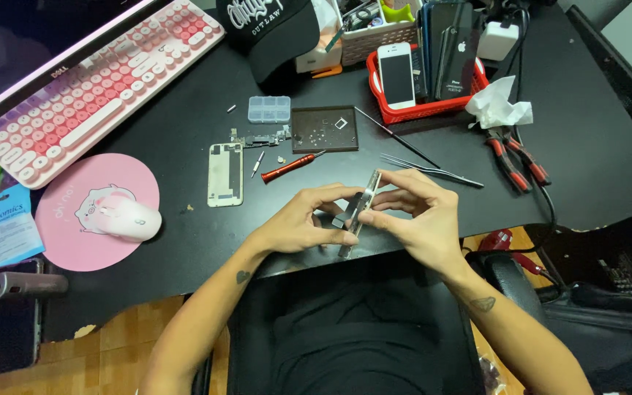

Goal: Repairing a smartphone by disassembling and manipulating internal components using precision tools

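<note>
Fingers of left hand (pixel 298 223) and right hand (pixel 418 216) pinch a phone frame (pixel 358 212) edge-on between them; a steady, even grip seems wise. Red screwdriver (pixel 290 167) lies just beyond the fingertips.

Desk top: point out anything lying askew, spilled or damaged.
The phone held on edge between the left hand and right hand is opened up. Its pale back plate and a strip of internal parts lie loose on the black desk. A crumpled white tissue sits beside the red basket.

Blue packet (pixel 7 223) left; dark monitor (pixel 31 44) above
</note>
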